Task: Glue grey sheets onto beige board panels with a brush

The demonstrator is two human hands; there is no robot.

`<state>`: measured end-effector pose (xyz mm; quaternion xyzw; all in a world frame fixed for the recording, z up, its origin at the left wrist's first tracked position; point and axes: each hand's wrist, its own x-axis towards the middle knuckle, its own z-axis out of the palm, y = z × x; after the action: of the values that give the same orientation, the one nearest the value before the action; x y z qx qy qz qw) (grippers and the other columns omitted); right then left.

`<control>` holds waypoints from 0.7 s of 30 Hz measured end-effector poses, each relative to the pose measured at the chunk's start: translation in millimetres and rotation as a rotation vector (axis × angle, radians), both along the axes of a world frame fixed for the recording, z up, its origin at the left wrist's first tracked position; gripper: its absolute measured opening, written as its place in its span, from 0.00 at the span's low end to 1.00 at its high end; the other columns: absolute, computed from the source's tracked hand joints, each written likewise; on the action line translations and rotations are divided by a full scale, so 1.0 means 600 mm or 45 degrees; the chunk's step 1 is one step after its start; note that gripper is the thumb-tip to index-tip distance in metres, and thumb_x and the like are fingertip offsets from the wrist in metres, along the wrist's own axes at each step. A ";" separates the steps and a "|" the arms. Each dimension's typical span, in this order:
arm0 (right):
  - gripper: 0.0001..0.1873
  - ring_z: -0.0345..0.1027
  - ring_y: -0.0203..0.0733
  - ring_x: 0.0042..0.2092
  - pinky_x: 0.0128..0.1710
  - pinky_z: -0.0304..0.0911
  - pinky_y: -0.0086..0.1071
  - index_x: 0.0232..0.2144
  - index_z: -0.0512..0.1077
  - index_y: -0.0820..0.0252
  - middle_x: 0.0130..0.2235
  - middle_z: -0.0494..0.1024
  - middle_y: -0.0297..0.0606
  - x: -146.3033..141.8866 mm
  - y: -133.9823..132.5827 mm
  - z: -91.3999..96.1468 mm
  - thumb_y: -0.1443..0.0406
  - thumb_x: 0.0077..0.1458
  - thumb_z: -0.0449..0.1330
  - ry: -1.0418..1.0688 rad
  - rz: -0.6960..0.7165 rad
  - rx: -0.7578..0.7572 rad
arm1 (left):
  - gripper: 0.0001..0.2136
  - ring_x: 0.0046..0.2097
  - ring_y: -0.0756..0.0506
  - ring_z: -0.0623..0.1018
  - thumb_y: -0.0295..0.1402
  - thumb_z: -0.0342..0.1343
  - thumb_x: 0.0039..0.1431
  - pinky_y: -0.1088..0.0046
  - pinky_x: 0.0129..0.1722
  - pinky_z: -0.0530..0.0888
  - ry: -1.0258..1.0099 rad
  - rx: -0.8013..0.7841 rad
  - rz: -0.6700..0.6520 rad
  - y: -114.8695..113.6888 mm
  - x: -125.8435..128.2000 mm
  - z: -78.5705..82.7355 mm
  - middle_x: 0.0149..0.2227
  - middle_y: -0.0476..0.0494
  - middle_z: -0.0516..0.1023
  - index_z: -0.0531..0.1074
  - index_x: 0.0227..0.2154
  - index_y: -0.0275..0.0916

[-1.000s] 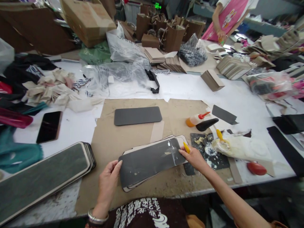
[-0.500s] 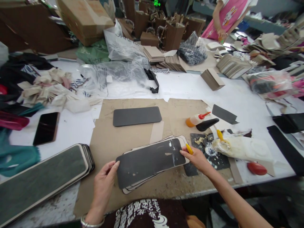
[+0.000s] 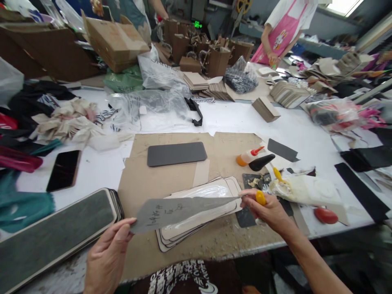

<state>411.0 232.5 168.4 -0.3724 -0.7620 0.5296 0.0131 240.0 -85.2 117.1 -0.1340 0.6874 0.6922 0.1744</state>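
Observation:
My left hand (image 3: 107, 255) pinches the left end of a thin grey template sheet (image 3: 162, 213) with handwriting on it. The opposite end is gripped by my right hand (image 3: 266, 209), which also keeps hold of a tool with a yellow handle (image 3: 260, 198); the tool's blade is hidden. Raised and slightly bent, the sheet hangs over a loose stack of beige rounded panels (image 3: 199, 224) with dark edges. Wet, shiny white glue coats part of the top panel. Behind the stack, a dark grey rounded panel (image 3: 177, 154) lies flat on the cardboard (image 3: 137, 175).
Long dark panels (image 3: 61, 232) are stacked at left, near a phone (image 3: 63, 170). To the right are a red-tipped bottle (image 3: 246, 157), a black tool (image 3: 261, 162), a glue bag (image 3: 309, 188) with a yellow-handled tool, and a red object (image 3: 325, 215). Co-workers stand across the table.
The grey sheet has been lifted off the stack and tilted, baring its written side and the glue-coated panel below. My left hand has moved left and nearer; the camera view has tipped up.

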 end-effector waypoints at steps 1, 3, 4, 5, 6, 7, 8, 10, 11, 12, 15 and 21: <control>0.22 0.56 0.31 0.17 0.16 0.51 0.25 0.29 0.71 0.60 0.18 0.67 0.31 0.002 -0.003 -0.002 0.47 0.45 0.58 0.018 -0.010 -0.056 | 0.16 0.36 0.47 0.75 0.44 0.66 0.34 0.74 0.40 0.73 -0.002 -0.049 0.001 -0.002 0.003 -0.004 0.31 0.50 0.78 0.76 0.27 0.41; 0.23 0.58 0.31 0.17 0.15 0.52 0.25 0.33 0.71 0.61 0.18 0.66 0.30 0.005 -0.010 -0.009 0.47 0.46 0.58 0.060 -0.066 -0.172 | 0.18 0.36 0.48 0.75 0.44 0.67 0.31 0.76 0.40 0.73 -0.013 -0.123 -0.024 -0.006 0.009 -0.012 0.31 0.50 0.78 0.76 0.27 0.41; 0.23 0.58 0.31 0.17 0.15 0.51 0.24 0.34 0.71 0.62 0.18 0.66 0.29 0.007 -0.013 -0.015 0.48 0.46 0.57 0.076 -0.105 -0.228 | 0.18 0.37 0.47 0.75 0.45 0.67 0.30 0.75 0.40 0.73 -0.015 -0.141 -0.050 -0.007 0.012 -0.015 0.31 0.49 0.78 0.75 0.27 0.41; 0.23 0.58 0.30 0.16 0.15 0.51 0.24 0.34 0.70 0.62 0.19 0.65 0.29 0.009 -0.016 -0.021 0.48 0.47 0.57 0.092 -0.143 -0.278 | 0.19 0.37 0.46 0.75 0.45 0.67 0.29 0.75 0.40 0.73 -0.016 -0.158 -0.076 -0.008 0.015 -0.019 0.31 0.49 0.78 0.75 0.27 0.41; 0.23 0.57 0.29 0.16 0.15 0.51 0.24 0.34 0.69 0.62 0.19 0.65 0.28 0.011 -0.019 -0.027 0.48 0.47 0.58 0.103 -0.171 -0.318 | 0.20 0.37 0.46 0.75 0.45 0.67 0.28 0.74 0.39 0.73 -0.016 -0.180 -0.106 -0.008 0.018 -0.022 0.31 0.48 0.78 0.75 0.27 0.40; 0.22 0.57 0.29 0.16 0.15 0.50 0.24 0.34 0.68 0.62 0.19 0.64 0.27 0.013 -0.022 -0.033 0.49 0.47 0.58 0.106 -0.190 -0.342 | 0.20 0.37 0.46 0.75 0.45 0.67 0.28 0.74 0.38 0.73 -0.017 -0.198 -0.134 -0.008 0.020 -0.026 0.31 0.48 0.78 0.74 0.27 0.40; 0.21 0.56 0.28 0.16 0.15 0.50 0.23 0.33 0.67 0.61 0.19 0.64 0.26 0.015 -0.024 -0.038 0.50 0.46 0.60 0.101 -0.209 -0.348 | 0.20 0.36 0.46 0.75 0.45 0.67 0.28 0.75 0.37 0.73 -0.018 -0.209 -0.148 -0.008 0.022 -0.029 0.30 0.48 0.78 0.74 0.27 0.40; 0.20 0.55 0.28 0.16 0.15 0.50 0.23 0.32 0.65 0.60 0.19 0.63 0.25 0.015 -0.028 -0.046 0.51 0.43 0.62 0.083 -0.244 -0.322 | 0.20 0.36 0.47 0.75 0.44 0.68 0.28 0.77 0.36 0.73 -0.029 -0.194 -0.150 -0.005 0.025 -0.035 0.29 0.50 0.77 0.72 0.28 0.41; 0.20 0.54 0.27 0.16 0.15 0.51 0.23 0.32 0.64 0.59 0.20 0.63 0.25 0.015 -0.029 -0.049 0.52 0.42 0.63 0.080 -0.257 -0.304 | 0.21 0.36 0.48 0.75 0.43 0.68 0.29 0.78 0.36 0.73 -0.044 -0.171 -0.145 -0.003 0.026 -0.037 0.29 0.51 0.77 0.72 0.29 0.42; 0.20 0.54 0.27 0.16 0.15 0.51 0.23 0.32 0.64 0.59 0.22 0.64 0.25 0.014 -0.029 -0.051 0.53 0.41 0.63 0.079 -0.270 -0.285 | 0.22 0.36 0.48 0.76 0.43 0.68 0.29 0.78 0.35 0.73 -0.068 -0.146 -0.144 0.000 0.028 -0.038 0.29 0.52 0.77 0.71 0.31 0.43; 0.22 0.54 0.26 0.18 0.16 0.52 0.24 0.35 0.64 0.59 0.26 0.64 0.26 0.009 -0.028 -0.057 0.54 0.40 0.63 0.073 -0.288 -0.241 | 0.27 0.36 0.47 0.76 0.43 0.67 0.31 0.77 0.36 0.73 -0.184 -0.087 -0.172 0.009 0.032 -0.038 0.29 0.53 0.78 0.69 0.40 0.46; 0.25 0.53 0.29 0.20 0.19 0.51 0.26 0.41 0.66 0.63 0.23 0.62 0.26 0.005 -0.023 -0.063 0.54 0.42 0.60 0.010 -0.222 -0.179 | 0.21 0.38 0.47 0.76 0.40 0.68 0.27 0.78 0.38 0.73 -0.353 -0.034 -0.071 0.020 0.040 -0.026 0.31 0.51 0.79 0.74 0.30 0.41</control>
<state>413.8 218.6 130.4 -0.4351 -0.6878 0.5800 0.0360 264.1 -73.3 101.5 -0.2114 0.6695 0.6526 0.2850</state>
